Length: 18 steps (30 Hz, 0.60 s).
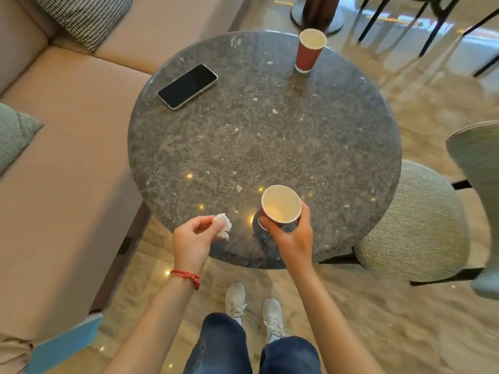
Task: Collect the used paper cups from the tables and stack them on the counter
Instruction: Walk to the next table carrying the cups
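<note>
My right hand [290, 236] grips a red paper cup [280, 205] with a pale, empty inside, held upright over the near edge of the round grey stone table [270, 147]. My left hand [193, 238] pinches a crumpled white tissue [223, 225] at the table's near-left edge. A second red paper cup [309, 51] stands upright at the far side of the table, out of reach of both hands.
A black phone [187, 86] lies face up at the table's far left. A beige sofa [62, 163] with cushions runs along the left. A grey upholstered chair [415, 225] stands close on the right. Chair legs and a table base [317, 14] are beyond.
</note>
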Motion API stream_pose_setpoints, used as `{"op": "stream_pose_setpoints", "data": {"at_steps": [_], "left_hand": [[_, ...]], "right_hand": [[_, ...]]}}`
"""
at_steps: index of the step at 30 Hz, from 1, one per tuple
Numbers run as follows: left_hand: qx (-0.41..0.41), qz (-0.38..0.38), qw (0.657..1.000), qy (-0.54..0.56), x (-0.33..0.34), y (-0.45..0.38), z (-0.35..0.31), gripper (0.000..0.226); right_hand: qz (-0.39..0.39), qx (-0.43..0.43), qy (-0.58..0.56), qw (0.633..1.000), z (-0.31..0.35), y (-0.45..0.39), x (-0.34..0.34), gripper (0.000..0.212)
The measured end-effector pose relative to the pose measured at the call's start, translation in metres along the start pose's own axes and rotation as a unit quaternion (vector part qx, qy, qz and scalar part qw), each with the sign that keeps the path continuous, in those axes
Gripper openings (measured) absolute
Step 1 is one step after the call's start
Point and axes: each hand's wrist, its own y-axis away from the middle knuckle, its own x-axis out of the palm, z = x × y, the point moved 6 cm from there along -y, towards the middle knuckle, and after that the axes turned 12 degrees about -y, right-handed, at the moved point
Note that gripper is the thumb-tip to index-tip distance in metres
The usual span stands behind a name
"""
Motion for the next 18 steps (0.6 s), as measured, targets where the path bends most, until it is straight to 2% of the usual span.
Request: {"op": "stream_pose_setpoints", "data": {"at_steps": [3, 8, 18], "left_hand": [[0.017, 0.024, 0.999, -0.023, 0.017, -0.001, -0.013, 0.005], [0.057, 0.077, 0.995, -0.038, 0.064, 0.014, -0.039, 0.007], [0.128, 0.216, 0.965, -0.081, 0.217, 0.128, -0.057, 0.004]], "right_hand": [[0.000, 0.019, -0.007, 1.000, 0.006, 0.004, -0.019, 0.071], [-0.046, 0.016, -0.039, 0.998, 0.017, 0.017, -0.072, 0.067], [-0.223, -0.014, -0.091, 0.970, 0.019, 0.093, -0.245, 0.058]]}}
